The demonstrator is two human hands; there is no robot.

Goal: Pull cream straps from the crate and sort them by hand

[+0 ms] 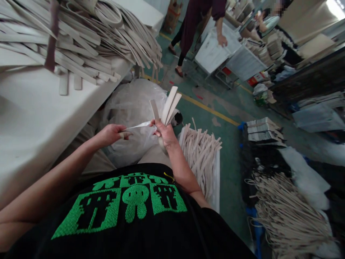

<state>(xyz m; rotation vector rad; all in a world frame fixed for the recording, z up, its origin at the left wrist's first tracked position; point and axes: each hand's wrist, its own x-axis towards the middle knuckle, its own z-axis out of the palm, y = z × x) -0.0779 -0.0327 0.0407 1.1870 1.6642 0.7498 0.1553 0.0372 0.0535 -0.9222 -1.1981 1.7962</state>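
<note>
My right hand (165, 133) is closed around a few flat beige strips (170, 104), their ends fanning out above the fingers. A thin white, see-through band (138, 125) runs taut from it to my left hand (115, 134). The left fingers are closed on the band's other end; a small beige piece shows at their tips. I cannot tell whether the band is plastic film or tape. Below the hands sits a crumpled clear plastic bag (129, 97). To the right of my right hand stands a white bin (217, 180) full of loose beige strips (201, 154).
A cloth-covered table (40, 118) at left bears a heap of long beige strips (81, 43). Ahead, a person in dark clothes (194, 25) touches a white cart (215, 50). Another person sits farther back. At lower right lies a pile of thin strips (293, 212).
</note>
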